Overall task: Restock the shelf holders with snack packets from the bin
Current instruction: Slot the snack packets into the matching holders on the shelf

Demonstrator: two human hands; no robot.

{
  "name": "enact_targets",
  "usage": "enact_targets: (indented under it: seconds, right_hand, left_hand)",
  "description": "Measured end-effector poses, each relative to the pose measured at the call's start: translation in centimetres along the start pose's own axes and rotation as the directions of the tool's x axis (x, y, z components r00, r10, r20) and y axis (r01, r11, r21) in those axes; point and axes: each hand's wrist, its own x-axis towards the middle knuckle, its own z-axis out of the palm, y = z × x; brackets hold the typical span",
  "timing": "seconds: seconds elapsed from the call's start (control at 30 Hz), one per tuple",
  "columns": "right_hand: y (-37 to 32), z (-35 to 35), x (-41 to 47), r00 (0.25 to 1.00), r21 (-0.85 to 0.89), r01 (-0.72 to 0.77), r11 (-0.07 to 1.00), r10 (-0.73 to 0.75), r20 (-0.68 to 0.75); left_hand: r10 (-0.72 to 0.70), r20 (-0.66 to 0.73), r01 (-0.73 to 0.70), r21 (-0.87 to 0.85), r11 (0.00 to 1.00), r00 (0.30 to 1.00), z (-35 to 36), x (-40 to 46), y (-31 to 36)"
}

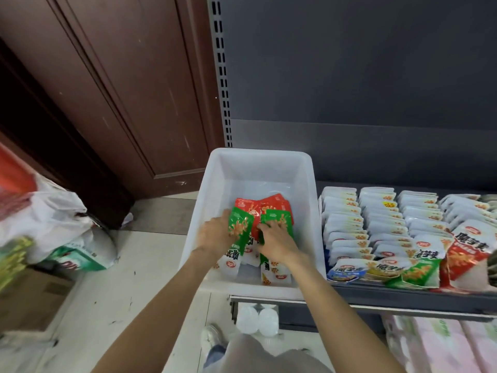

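A white plastic bin (306, 195) stands on the left end of the shelf, holding several red and green snack packets. My left hand (215, 235) holds a green packet (240, 228) upright by its left side. My right hand (277, 238) lies with fingers spread on another green packet (279, 219) in the pile. Red packets (258, 205) lie beneath and behind them. To the right, the shelf holders (382, 227) carry rows of white, blue, yellow, green and red packets standing on edge.
A brown wooden door (107, 90) is at the left, with plastic bags (48, 219) and a cardboard box (29, 300) on the floor below it. The dark shelf back panel (363, 76) rises behind the bin. A lower shelf holds pink packs (443, 345).
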Motion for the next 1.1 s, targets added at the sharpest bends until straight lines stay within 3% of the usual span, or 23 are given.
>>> enact_targets:
  seconds: [0.07,0.13,0.17,0.23,0.27,0.33,0.4,0.47,0.53,0.63,0.7,0.77,0.83,0.93,1.03,1.1]
  right_hand:
    - [-0.1,-0.6,-0.5,1.000,0.046,0.012,0.999,-0.012,-0.012]
    - [-0.7,-1.4,-1.3,0.996,0.222,0.062,0.973,-0.046,-0.078]
    - [-1.1,-1.8,-1.9,0.991,0.371,0.096,0.924,-0.054,-0.122]
    - [-2.2,-2.8,-3.3,0.975,0.703,0.157,0.694,0.002,-0.221]
    - [-2.6,-3.2,-4.0,0.968,0.832,0.176,0.527,0.059,-0.242]
    - [-3.2,-4.1,-5.2,0.962,0.956,0.204,0.211,0.140,-0.236]
    - [-3.5,-4.9,-6.2,0.954,0.968,0.239,0.075,0.169,-0.249]
    - [-3.6,-5.6,-7.0,0.939,0.962,0.271,0.009,0.215,-0.267]
    - [-3.1,-6.2,-7.6,0.912,0.950,0.313,0.006,0.276,-0.303]
    - [-1.2,-7.5,-8.6,0.878,0.912,0.350,0.215,0.264,-0.399]
    - [0.7,-9.0,-10.0,0.878,0.826,0.382,0.415,0.114,-0.464]
    - [2.8,-10.7,-11.9,0.872,0.689,0.422,0.589,-0.056,-0.486]
    - [5.2,-12.4,-14.1,0.848,0.577,0.445,0.685,-0.114,-0.518]
    - [9.5,-14.2,-17.3,0.734,0.512,0.444,0.735,0.028,-0.678]
    - [13.9,-15.4,-20.1,0.627,0.596,0.496,0.631,0.214,-0.749]
    - [16.8,-15.7,-21.8,0.640,0.652,0.477,0.590,0.276,-0.718]
  left_hand:
    - [0.035,-0.115,-0.044,-0.072,0.996,0.993,-1.0,0.0,-0.4]
    - [-0.037,-0.206,-0.040,-0.359,0.933,0.978,-2.3,-0.4,-0.5]
    - [-0.123,-0.205,-0.023,-0.593,0.805,0.971,-3.1,-0.7,-0.2]
    - [-0.233,-0.060,0.016,-0.950,0.311,0.971,-4.6,-1.5,0.7]
    - [-0.221,-0.001,0.027,-0.992,0.120,0.975,-5.1,-1.9,1.1]
    - [-0.172,0.013,0.009,-1.000,-0.019,0.985,-5.7,-2.7,1.6]
    - [-0.123,-0.004,-0.014,-0.997,-0.075,0.992,-6.4,-3.5,2.3]
    - [-0.073,-0.029,-0.038,-0.992,-0.118,0.997,-6.8,-3.9,2.8]
    - [-0.050,-0.059,-0.065,-0.990,-0.124,0.997,-7.2,-4.1,3.3]
    - [-0.053,-0.075,-0.081,-0.989,-0.121,0.996,-7.6,-4.1,3.9]
    - [0.012,-0.122,-0.122,-0.991,0.051,0.993,-8.0,-4.1,4.5]
    - [0.220,-0.168,-0.233,-0.922,0.310,0.961,-8.3,-4.2,5.6]
    - [0.446,-0.099,-0.328,-0.817,0.474,0.890,-8.6,-4.6,8.1]
    - [0.592,-0.114,-0.543,-0.560,0.625,0.798,-8.0,-5.3,13.3]
    - [0.654,-0.213,-0.668,-0.445,0.596,0.726,-6.6,-6.1,19.0]
    - [0.631,-0.288,-0.683,-0.451,0.574,0.720,-5.1,-6.7,22.5]
